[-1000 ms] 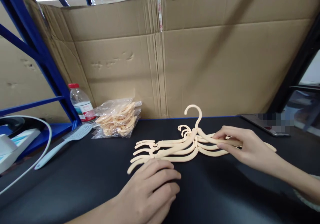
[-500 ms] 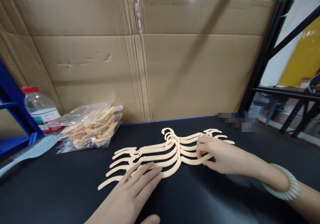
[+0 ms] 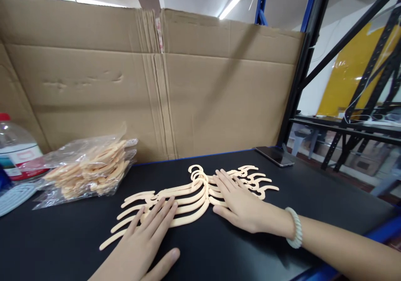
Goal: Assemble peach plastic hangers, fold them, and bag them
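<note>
Several cream plastic hangers (image 3: 191, 197) lie overlapped flat on the black table (image 3: 328, 197). My left hand (image 3: 147, 239) lies flat and open, its fingertips resting on the left arms of the hangers. Over the right arms of the hangers my right hand (image 3: 241, 206) is spread flat and open, pressing them down. A pale bead bracelet (image 3: 296, 233) sits on my right wrist.
A clear bag of more cream hangers (image 3: 87, 168) lies at the left. Further left stand a water bottle with a red cap (image 3: 15, 149) and part of a pale blue brush (image 3: 12, 197). Cardboard sheets (image 3: 163, 89) wall the back. A phone (image 3: 274, 155) lies at the table's far right.
My right hand went from pinching a hanger arm to lying flat on the hangers. The left hand's fingers stretched out onto them. The view swung right.
</note>
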